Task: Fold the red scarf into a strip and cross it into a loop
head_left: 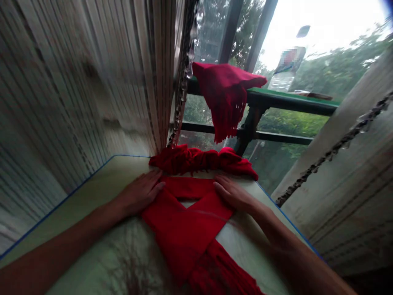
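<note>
Scarf (184, 233): red, crossed, long axis near-far, fringe pointing near, on pale table (86, 217) | I saw left hand (139, 192), right hand (233, 194) flat, fingers open on its edges, gripping nothing | second scarf (225, 94) on far green railing (291, 100)

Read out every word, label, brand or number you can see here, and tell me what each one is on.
No readable text anywhere.
Label: the pixelated, multicoloured label on the clear plastic bottle by the window is too blurred to read.
The red fringed scarf shows no lettering.
</note>
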Demonstrator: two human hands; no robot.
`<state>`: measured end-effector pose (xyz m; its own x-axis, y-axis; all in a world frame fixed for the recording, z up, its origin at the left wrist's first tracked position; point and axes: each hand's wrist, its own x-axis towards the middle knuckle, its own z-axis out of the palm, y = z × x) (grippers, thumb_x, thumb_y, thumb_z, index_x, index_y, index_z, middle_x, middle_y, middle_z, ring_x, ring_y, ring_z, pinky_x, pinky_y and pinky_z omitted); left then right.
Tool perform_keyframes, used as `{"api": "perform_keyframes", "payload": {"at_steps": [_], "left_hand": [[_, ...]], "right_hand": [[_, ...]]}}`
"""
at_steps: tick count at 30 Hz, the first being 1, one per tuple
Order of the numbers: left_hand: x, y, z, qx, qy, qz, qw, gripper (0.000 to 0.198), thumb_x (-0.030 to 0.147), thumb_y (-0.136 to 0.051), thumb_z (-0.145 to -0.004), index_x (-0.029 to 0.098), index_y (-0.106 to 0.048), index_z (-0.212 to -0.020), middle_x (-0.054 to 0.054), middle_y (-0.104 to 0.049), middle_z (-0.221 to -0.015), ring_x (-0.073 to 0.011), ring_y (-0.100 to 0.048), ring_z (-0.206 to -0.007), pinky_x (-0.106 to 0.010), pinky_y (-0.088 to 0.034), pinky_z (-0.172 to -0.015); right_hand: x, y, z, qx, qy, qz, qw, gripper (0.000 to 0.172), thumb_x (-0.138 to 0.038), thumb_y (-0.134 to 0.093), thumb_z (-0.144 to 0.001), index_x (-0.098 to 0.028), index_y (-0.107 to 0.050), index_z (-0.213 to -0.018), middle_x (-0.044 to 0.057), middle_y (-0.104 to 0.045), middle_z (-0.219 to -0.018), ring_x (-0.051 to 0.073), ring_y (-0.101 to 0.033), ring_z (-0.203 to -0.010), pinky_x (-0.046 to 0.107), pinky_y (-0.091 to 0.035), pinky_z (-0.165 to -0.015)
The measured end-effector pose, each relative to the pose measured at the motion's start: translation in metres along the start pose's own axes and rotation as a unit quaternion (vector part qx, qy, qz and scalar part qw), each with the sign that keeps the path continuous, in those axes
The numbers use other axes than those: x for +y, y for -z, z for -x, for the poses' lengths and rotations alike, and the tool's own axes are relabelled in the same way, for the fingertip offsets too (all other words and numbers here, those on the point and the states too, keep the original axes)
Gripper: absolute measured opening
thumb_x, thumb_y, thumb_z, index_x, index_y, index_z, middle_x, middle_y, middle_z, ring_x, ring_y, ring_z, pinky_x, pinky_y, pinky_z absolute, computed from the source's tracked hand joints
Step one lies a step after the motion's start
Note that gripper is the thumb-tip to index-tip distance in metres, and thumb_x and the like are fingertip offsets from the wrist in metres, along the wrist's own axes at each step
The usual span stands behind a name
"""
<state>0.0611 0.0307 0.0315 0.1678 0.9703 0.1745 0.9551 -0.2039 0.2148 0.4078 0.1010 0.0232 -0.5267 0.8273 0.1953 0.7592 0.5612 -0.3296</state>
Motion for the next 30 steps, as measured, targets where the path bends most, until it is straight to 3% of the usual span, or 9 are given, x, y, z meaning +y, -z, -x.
{"api": "perform_keyframes", "payload": {"at_steps": [3,7,10,12,16,23,30], "left_hand": [[0.003,0.003,0.001,0.009,-0.003,-0.012,1.000,0.069,0.050,-0.023,-0.105,0.008,-0.035,-0.159,-0.013,-0.030,-0.167,-0.0261,-0.024,-0.157,-0.047,-0.018,-0.129],[0.007,0.008,0.005,-0.038,-0.013,-0.045,0.998,0.069,0.052,-0.022,-0.105,0.010,-0.038,-0.158,-0.012,-0.034,-0.166,-0.0265,-0.026,-0.156,-0.047,-0.020,-0.128],[0.012,0.011,0.008,-0.008,-0.023,-0.069,0.997,0.068,0.053,-0.022,-0.106,0.014,-0.037,-0.159,-0.009,-0.032,-0.167,-0.0257,-0.024,-0.157,-0.047,-0.018,-0.128],[0.015,0.012,0.009,-0.023,-0.018,-0.072,0.997,0.069,0.054,-0.022,-0.105,0.015,-0.034,-0.161,-0.008,-0.030,-0.168,-0.0264,-0.023,-0.157,-0.047,-0.019,-0.128],[0.017,0.012,0.011,-0.078,-0.005,-0.072,0.994,0.073,0.055,-0.022,-0.104,0.011,-0.034,-0.160,-0.011,-0.034,-0.166,-0.0287,-0.028,-0.155,-0.046,-0.022,-0.127],[0.019,0.020,0.019,-0.060,-0.028,-0.087,0.994,0.069,0.056,-0.025,-0.104,0.014,-0.045,-0.155,-0.011,-0.049,-0.158,-0.0293,-0.045,-0.145,-0.046,-0.031,-0.123],[0.017,0.018,0.015,-0.061,-0.022,-0.077,0.995,0.071,0.057,-0.024,-0.104,0.014,-0.041,-0.157,-0.011,-0.045,-0.160,-0.0280,-0.041,-0.149,-0.044,-0.029,-0.125]], "right_hand": [[0.002,0.000,0.000,0.010,-0.005,0.001,1.000,0.068,-0.054,-0.024,-0.108,-0.009,-0.045,-0.155,0.017,-0.039,-0.163,0.027,-0.026,-0.156,0.047,-0.017,-0.127],[0.001,0.000,0.001,-0.004,0.010,0.000,1.000,0.067,-0.058,-0.028,-0.106,-0.014,-0.052,-0.150,0.016,-0.045,-0.160,0.029,-0.034,-0.152,0.048,-0.023,-0.126],[0.000,0.000,0.000,0.006,0.018,0.005,1.000,0.068,-0.060,-0.027,-0.105,-0.016,-0.047,-0.154,0.014,-0.039,-0.163,0.030,-0.027,-0.155,0.054,-0.018,-0.127],[0.001,-0.001,-0.002,0.005,0.021,0.014,1.000,0.070,-0.061,-0.025,-0.105,-0.016,-0.045,-0.155,0.014,-0.036,-0.165,0.031,-0.025,-0.156,0.057,-0.016,-0.127],[0.000,-0.002,-0.004,-0.026,0.024,0.022,0.999,0.074,-0.063,-0.025,-0.104,-0.010,-0.052,-0.149,0.020,-0.045,-0.159,0.032,-0.036,-0.151,0.053,-0.026,-0.126],[-0.007,0.003,0.001,-0.040,0.018,0.005,0.999,0.074,-0.063,-0.025,-0.104,-0.012,-0.053,-0.148,0.018,-0.048,-0.157,0.032,-0.041,-0.148,0.052,-0.030,-0.125],[-0.008,0.005,0.000,-0.034,0.032,0.013,0.999,0.070,-0.064,-0.027,-0.104,-0.015,-0.060,-0.142,0.017,-0.055,-0.151,0.032,-0.048,-0.144,0.049,-0.034,-0.123]]}}
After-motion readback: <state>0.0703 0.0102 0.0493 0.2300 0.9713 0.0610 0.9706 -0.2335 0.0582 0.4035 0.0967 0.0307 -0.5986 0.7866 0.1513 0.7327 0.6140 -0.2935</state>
